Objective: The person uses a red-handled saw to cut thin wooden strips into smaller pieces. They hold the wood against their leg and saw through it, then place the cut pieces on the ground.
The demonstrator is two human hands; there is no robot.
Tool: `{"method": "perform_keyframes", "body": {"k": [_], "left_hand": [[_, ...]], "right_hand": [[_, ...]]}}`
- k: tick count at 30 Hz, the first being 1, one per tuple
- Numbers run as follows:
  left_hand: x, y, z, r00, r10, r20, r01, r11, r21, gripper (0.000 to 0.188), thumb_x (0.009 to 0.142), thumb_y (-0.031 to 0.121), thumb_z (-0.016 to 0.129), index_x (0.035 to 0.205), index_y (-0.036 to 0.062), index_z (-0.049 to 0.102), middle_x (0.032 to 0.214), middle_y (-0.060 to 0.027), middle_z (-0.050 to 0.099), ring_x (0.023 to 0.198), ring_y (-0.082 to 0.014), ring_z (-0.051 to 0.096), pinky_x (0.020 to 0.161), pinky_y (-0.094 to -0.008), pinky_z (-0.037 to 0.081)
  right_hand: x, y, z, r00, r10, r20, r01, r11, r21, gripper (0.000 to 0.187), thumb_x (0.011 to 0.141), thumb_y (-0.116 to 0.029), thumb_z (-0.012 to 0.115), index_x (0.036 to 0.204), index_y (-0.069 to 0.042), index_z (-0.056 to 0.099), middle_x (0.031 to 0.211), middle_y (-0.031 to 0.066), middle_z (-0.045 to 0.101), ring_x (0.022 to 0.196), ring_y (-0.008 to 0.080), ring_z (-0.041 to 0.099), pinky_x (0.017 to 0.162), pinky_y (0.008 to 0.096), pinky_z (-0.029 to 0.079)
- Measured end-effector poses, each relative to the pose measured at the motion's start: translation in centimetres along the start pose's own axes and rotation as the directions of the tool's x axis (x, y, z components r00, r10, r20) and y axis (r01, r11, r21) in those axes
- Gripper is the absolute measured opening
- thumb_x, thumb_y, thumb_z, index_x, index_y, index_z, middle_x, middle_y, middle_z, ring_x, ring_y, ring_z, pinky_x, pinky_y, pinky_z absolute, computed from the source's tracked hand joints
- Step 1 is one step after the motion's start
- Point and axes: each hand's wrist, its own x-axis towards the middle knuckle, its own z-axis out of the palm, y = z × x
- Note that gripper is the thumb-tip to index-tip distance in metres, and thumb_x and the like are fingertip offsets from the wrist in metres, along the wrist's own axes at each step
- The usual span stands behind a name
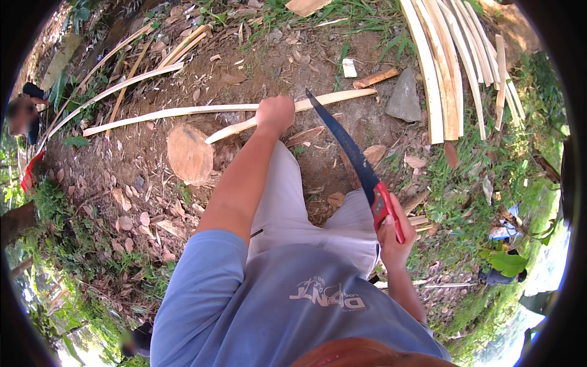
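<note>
Take the cut log (186, 156) as your ref pt. Your L hand (276, 114) is up & right of it, fingers curled tight in a fist abt the wood strip (336, 98), prob. so the piece stays put & doesn't roll or slip. The strip's near end sits at the log's upper R edge; can't tell if it rests on it. From there it runs up & right, past your fist, away from the log.

Your R hand (396, 226) is lower & well right of the log, wrapped round the red handle of the saw (354, 150). Its dark curved blade slants back up toward the log's far side, tip over the strip, prob. held so the edge stays clear of your L hand. Contact w/ the wood: can't tell.

A long strip (153, 115) passes just above the log & reaches your fist; can't tell if you've got that too. Far right of the log, a row of pale strips (426, 67) lies side by side, prob. kept together as a stack, w/ a grey stone (403, 98) just on their log side.
</note>
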Motion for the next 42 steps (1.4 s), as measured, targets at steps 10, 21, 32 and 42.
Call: {"method": "perform_keyframes", "body": {"k": [10, 21, 32, 42], "left_hand": [[0.4, -0.5, 0.9, 0.997, -0.001, -0.073, 0.002, 1.0, 0.01, 0.025, 0.092, 0.016, 0.062, 0.101, 0.0041, 0.082, 0.102, -0.02, 0.081, 0.095, -0.0393, 0.08, 0.085, -0.0491, 0.065], [0.2, 0.2, 0.4, 0.998, 0.0, -0.066, 0.007, 0.994, 0.109, 0.023, 0.096, 0.016, 0.062, 0.103, 0.0078, 0.082, 0.103, -0.0165, 0.082, 0.094, -0.0352, 0.082, 0.082, -0.0467, 0.065], [1.4, 0.5, 0.1, 0.995, -0.092, 0.025, 0.09, 0.993, 0.079, 0.028, 0.094, 0.022, 0.068, 0.112, 0.0055, 0.082, 0.108, -0.0185, 0.082, 0.102, -0.0372, 0.08, 0.092, -0.0494, 0.064], [0.7, -0.1, 0.5, 0.996, -0.087, 0.038, 0.085, 0.995, 0.055, 0.026, 0.094, 0.019, 0.064, 0.106, 0.0042, 0.082, 0.109, -0.0203, 0.081, 0.103, -0.0383, 0.08, 0.092, -0.0485, 0.063]], "right_hand": [[-0.8, -2.1, 1.7, 0.971, -0.158, 0.178, 0.18, 0.977, -0.116, 0.046, 0.106, -0.007, 0.063, 0.15, 0.004, 0.061, 0.106, 0.0133, 0.079, 0.076, 0.0077, 0.063, 0.07, 0.0233, 0.049], [14.8, 3.1, 14.6, 0.937, -0.348, 0.018, 0.346, 0.936, 0.072, 0.041, 0.106, -0.011, 0.067, 0.146, -0.005, 0.067, 0.108, 0.018, 0.079, 0.088, 0.0143, 0.07, 0.08, 0.031, 0.055], [12.1, 6.3, 12.9, 0.952, -0.306, -0.006, 0.3, 0.931, 0.206, 0.044, 0.105, -0.006, 0.066, 0.148, -0.002, 0.064, 0.123, 0.0162, 0.079, 0.1, 0.009, 0.069, 0.087, 0.0275, 0.056], [5.0, 5.0, 5.9, 0.947, -0.315, 0.068, 0.317, 0.948, -0.031, 0.046, 0.104, -0.003, 0.066, 0.149, 0.0, 0.063, 0.109, 0.0166, 0.08, 0.084, 0.0104, 0.07, 0.075, 0.0276, 0.055]]}}
